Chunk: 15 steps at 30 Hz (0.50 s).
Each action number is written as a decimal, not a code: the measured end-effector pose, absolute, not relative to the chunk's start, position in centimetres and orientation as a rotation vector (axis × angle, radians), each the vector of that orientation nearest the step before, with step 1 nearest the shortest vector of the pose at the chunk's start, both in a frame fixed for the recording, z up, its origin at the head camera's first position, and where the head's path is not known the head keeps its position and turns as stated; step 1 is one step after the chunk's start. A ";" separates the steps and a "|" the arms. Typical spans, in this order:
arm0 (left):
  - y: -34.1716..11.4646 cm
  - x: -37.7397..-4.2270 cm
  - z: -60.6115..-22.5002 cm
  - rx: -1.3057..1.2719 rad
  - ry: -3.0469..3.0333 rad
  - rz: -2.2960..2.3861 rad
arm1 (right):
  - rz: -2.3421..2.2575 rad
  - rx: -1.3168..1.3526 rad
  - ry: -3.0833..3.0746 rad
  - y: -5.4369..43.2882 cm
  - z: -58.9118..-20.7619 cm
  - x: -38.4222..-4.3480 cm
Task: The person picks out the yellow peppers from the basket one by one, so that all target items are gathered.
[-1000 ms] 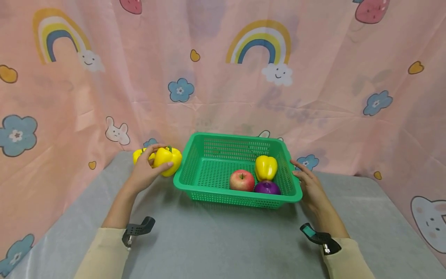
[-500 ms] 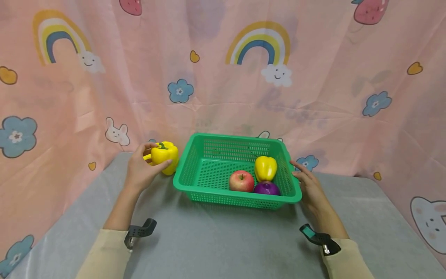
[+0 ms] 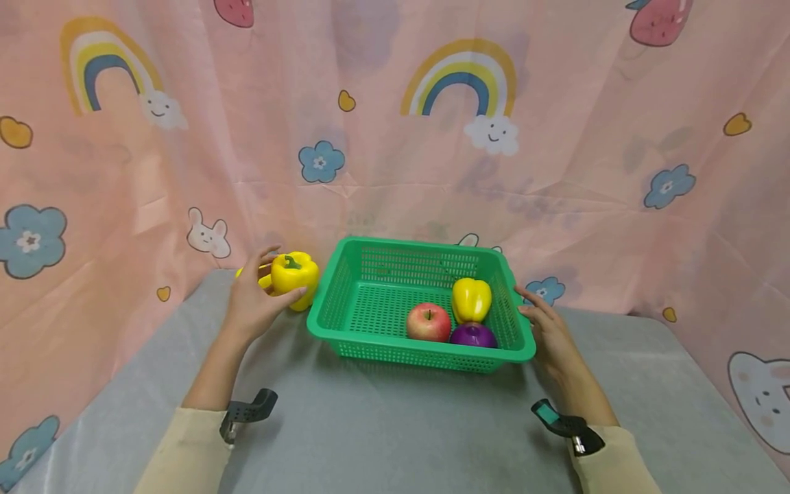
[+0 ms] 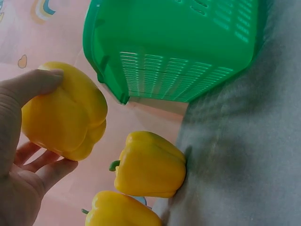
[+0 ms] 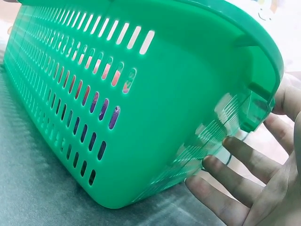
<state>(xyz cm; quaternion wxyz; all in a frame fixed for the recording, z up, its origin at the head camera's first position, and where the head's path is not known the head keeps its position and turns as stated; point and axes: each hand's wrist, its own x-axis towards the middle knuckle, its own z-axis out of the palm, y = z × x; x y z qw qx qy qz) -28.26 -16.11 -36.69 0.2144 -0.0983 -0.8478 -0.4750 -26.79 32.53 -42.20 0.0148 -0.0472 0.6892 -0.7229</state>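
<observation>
My left hand [image 3: 253, 298] grips a yellow bell pepper [image 4: 63, 113] between thumb and fingers, left of the green plastic basket [image 3: 401, 345]. In the left wrist view it is raised, with a second yellow bell pepper [image 4: 150, 165] and a third yellow bell pepper [image 4: 120, 212] standing on the table. Both are largely hidden in the head view. My right hand [image 3: 558, 343] touches the basket's right end, its fingers extended and spread along the rim and wall. Inside the basket's right half lie a red apple [image 3: 428, 322], a yellow bell pepper [image 3: 472, 300] and a round purple vegetable [image 3: 474, 335].
The grey table [image 3: 395, 425] extends in front of the basket and to both sides. A pink patterned curtain [image 3: 382, 171] hangs right behind it. Each wrist wears a black camera mount, the left mount [image 3: 247, 412] and the right mount [image 3: 568, 425].
My left hand has risen slightly, and the bell pepper in it has tipped so its stem faces the camera more. The right hand and basket stay in place.
</observation>
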 end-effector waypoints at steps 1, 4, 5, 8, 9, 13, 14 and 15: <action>-16.2 -28.3 -36.7 -0.281 -2.352 -1.305 | -2.248 -0.149 2.147 32.5 -42.2 -26.8; -16.4 -28.1 -36.7 -0.301 -2.347 -1.261 | -2.234 -0.153 2.151 32.5 -42.1 -26.7; -16.5 -28.1 -36.6 -0.301 -2.345 -1.252 | -2.232 -0.153 2.149 32.5 -42.1 -26.7; -16.7 -27.8 -36.5 -0.289 -2.341 -1.250 | -2.226 -0.150 2.151 32.5 -42.1 -26.7; -16.8 -27.7 -36.5 -0.285 -2.339 -1.260 | -2.229 -0.145 2.149 32.5 -42.1 -26.8; -17.3 -27.7 -36.5 -0.266 -2.350 -1.284 | -2.230 -0.132 2.152 32.5 -42.1 -26.8; -17.4 -27.6 -36.6 -0.261 -2.358 -1.284 | -2.231 -0.133 2.149 32.5 -42.1 -26.8; -17.5 -27.6 -36.6 -0.255 -2.365 -1.284 | -2.229 -0.129 2.149 32.6 -42.2 -26.7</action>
